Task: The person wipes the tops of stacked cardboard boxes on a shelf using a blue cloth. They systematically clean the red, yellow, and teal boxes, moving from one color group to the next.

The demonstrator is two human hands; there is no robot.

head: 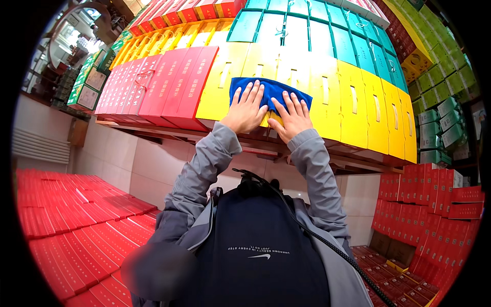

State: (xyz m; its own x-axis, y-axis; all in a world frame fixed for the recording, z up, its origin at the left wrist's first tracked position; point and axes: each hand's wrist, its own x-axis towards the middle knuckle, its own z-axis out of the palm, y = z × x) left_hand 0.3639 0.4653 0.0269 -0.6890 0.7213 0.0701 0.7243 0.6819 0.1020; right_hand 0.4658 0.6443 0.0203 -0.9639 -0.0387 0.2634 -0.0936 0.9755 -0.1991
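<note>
A blue cloth (278,90) lies spread over the tops of several yellow boxes (326,115) with pale strip handles. My left hand (245,111) rests flat on the cloth's left part, palm down and fingers spread. On its right part lies my right hand (292,117), also palm down with fingers apart. Both thumbs reach toward each other over the near edge of the cloth, where yellow cardboard shows. What is under my palms is hidden. Left of the yellow boxes stand pink-red boxes (178,84) bearing writing, a thin red cord handle on one of them.
Behind stand teal boxes (295,28), orange-yellow boxes (188,36) and red-gold boxes (191,9). Red boxes are stacked at lower left (88,238) and lower right (418,215). Green boxes (90,82) stand at left. A wooden table edge (249,144) runs before me.
</note>
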